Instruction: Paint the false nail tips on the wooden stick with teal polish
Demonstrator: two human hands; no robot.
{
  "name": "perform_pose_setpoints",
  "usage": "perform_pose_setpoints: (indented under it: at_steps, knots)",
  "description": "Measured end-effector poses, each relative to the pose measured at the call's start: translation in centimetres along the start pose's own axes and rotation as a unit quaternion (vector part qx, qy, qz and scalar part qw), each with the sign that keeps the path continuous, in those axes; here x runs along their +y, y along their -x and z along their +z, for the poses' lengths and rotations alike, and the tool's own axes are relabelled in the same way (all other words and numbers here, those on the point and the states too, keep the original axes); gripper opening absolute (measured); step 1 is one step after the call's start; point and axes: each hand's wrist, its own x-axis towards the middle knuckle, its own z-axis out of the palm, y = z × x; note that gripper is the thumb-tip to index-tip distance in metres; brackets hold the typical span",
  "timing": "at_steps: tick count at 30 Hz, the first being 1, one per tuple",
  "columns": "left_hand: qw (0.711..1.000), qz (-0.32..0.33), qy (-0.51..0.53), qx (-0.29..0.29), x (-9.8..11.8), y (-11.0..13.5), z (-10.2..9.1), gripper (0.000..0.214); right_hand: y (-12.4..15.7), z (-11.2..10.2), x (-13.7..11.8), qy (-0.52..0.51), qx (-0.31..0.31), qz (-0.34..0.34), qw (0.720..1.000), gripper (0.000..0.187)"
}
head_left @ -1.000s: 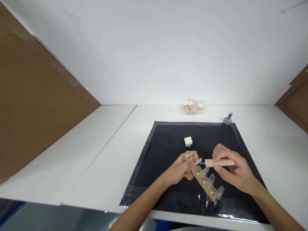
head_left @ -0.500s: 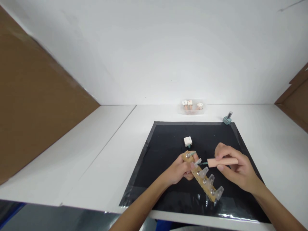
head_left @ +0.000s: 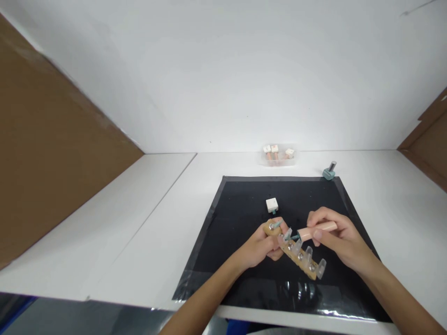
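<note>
My left hand (head_left: 261,244) is wrapped around the upper end of a tan nail-tip stand (head_left: 292,257), which slants down to the right. Several clear false nail tips (head_left: 308,255) stick up from its silver mounts, and the tip at the upper end (head_left: 277,224) looks teal. My right hand (head_left: 340,237) pinches the pink handle of a nail polish brush (head_left: 318,230). The brush's teal-coated end points left, close beside a nail tip near my left fingers; whether it touches cannot be made out. Just beyond lies a white square bottle (head_left: 272,205) with a teal-smeared neck.
A black mat (head_left: 240,200) covers part of the white table (head_left: 153,232). At the back, a clear plastic box (head_left: 279,162) holds white bottles with pink caps. A teal block-shaped piece with a silver cylinder (head_left: 328,172) stands at the mat's far right corner.
My right hand has moved slightly left with the brush, its handle now tilted up more at the right. The stand's lower end has swung up and a little right.
</note>
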Motion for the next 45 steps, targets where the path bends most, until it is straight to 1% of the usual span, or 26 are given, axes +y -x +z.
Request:
perform_pose_setpoints:
  at_steps: [3,7,11,16,19,23,26,30,33,38,45]
  knots:
    - [1.0,0.012,-0.011,-0.022,-0.2,-0.1,0.0,0.035,-0.2,0.1,0.2,-0.021,0.017,0.037,0.999,0.02]
    - [0.998,0.023,-0.037,-0.036,-0.2,-0.2,0.1,0.036,-0.5,0.3,0.1,0.005,0.034,0.04,0.999,0.024]
    - [0.998,0.03,-0.047,-0.03,-0.3,-0.2,0.1,0.037,-0.5,0.4,0.0,0.074,0.059,0.016,0.995,0.019]
    - [0.997,0.041,-0.068,0.02,-0.4,-0.1,0.3,0.039,-0.4,0.6,-0.1,0.139,0.093,-0.005,0.986,0.016]
    - [0.995,0.04,-0.078,0.037,-0.4,0.0,0.5,0.04,-0.5,0.7,-0.3,0.147,0.093,-0.013,0.985,0.018]
    - [0.993,0.054,-0.098,0.049,-0.5,0.0,0.6,0.04,-0.5,0.7,-0.1,0.16,0.097,-0.037,0.982,0.022]
    - [0.988,0.062,-0.13,0.063,-0.7,0.1,0.5,0.041,-0.5,0.6,0.1,0.178,0.104,-0.066,0.976,0.025]
    - [0.976,0.075,-0.184,0.087,-0.9,0.1,0.4,0.041,-0.5,0.5,0.3,0.22,0.113,-0.124,0.961,0.026]
    - [0.965,0.086,-0.226,0.1,-0.9,0.1,0.4,0.041,-0.4,0.6,0.3,0.251,0.115,-0.154,0.949,0.027]
    - [0.96,0.094,-0.243,0.103,-0.9,0.1,0.2,0.039,-0.3,0.6,0.0,0.274,0.117,-0.198,0.934,0.021]
    - [0.963,0.091,-0.228,0.107,-1.2,0.1,0.0,0.038,-0.2,0.5,-0.4,0.281,0.097,-0.199,0.934,0.021]
